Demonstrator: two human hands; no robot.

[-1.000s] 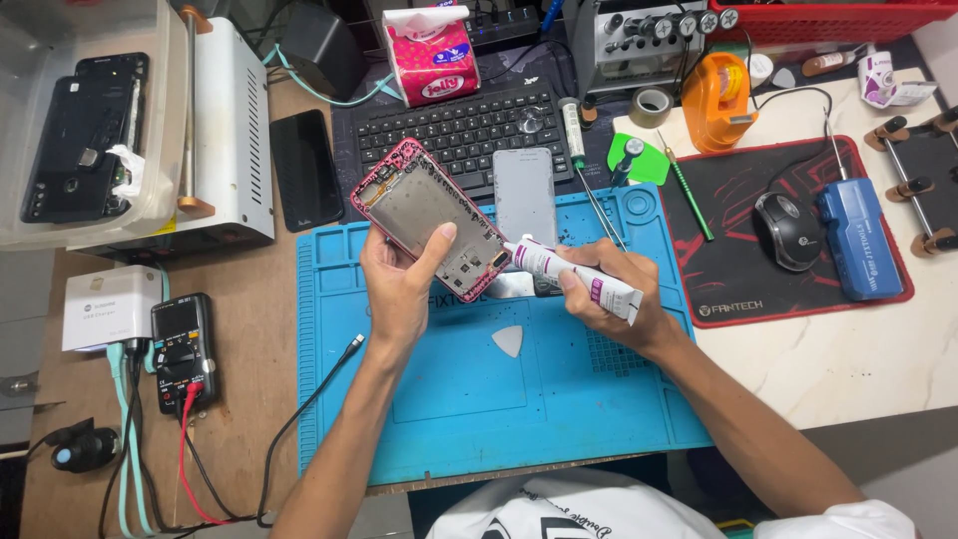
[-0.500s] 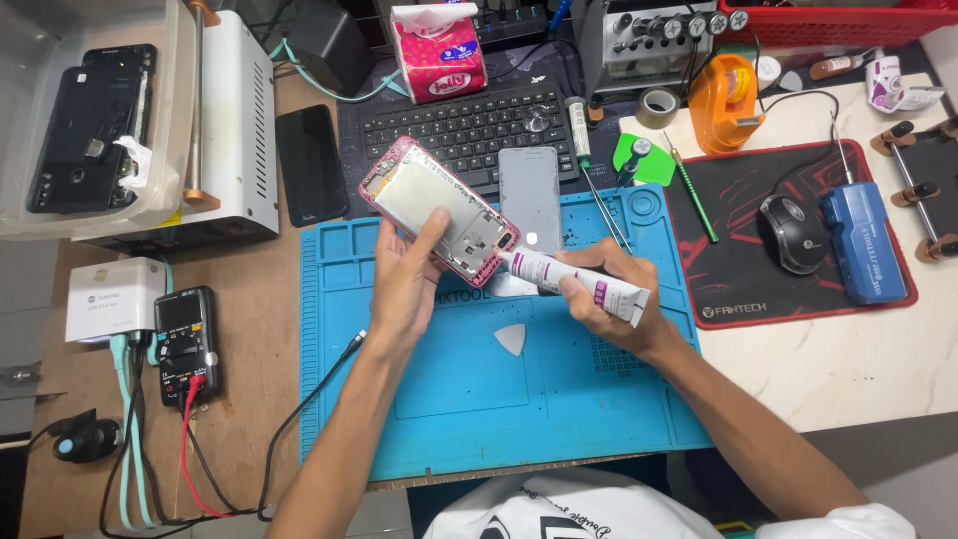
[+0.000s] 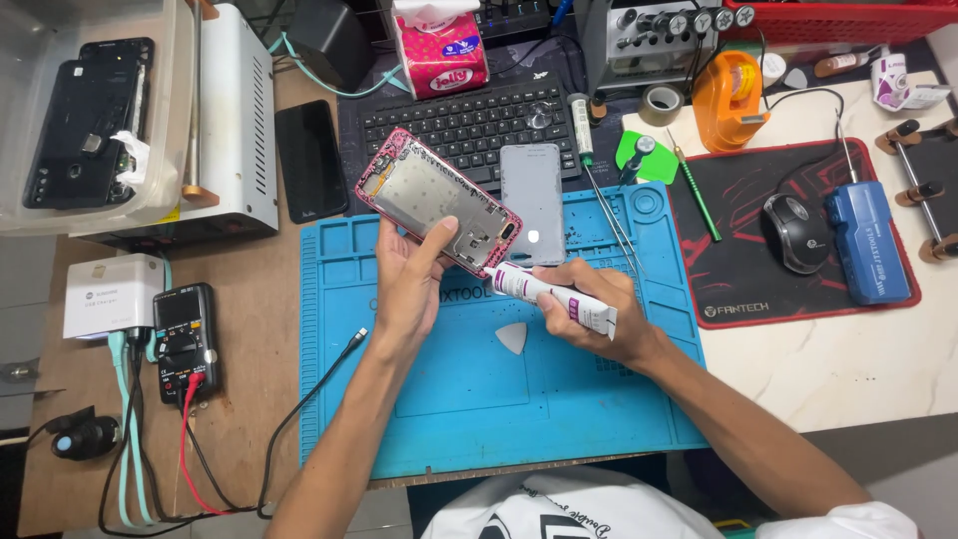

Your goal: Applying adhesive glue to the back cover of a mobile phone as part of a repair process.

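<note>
My left hand [image 3: 409, 284] holds a phone frame with a pink rim [image 3: 435, 198], tilted above the blue work mat [image 3: 479, 399]. My right hand [image 3: 597, 311] grips a white glue tube [image 3: 551, 295] whose tip touches the frame's lower right corner. A grey phone panel [image 3: 532, 203] lies flat on the mat's far edge just behind the tube. A small white triangular pick [image 3: 513, 337] rests on the mat below the hands.
A black keyboard [image 3: 469, 120] and tissue pack [image 3: 439, 50] sit behind. Tweezers [image 3: 609, 215], a green tool [image 3: 695, 188], orange tape dispenser [image 3: 728, 100], mouse [image 3: 795, 232] and blue device [image 3: 868, 245] lie right. A multimeter [image 3: 185, 334], black phone [image 3: 310, 160] and white machine [image 3: 235, 120] stand left.
The phone frame has tilted and shifted slightly in my left hand. The glue tube tip stays at the frame's lower corner. The view has moved a little.
</note>
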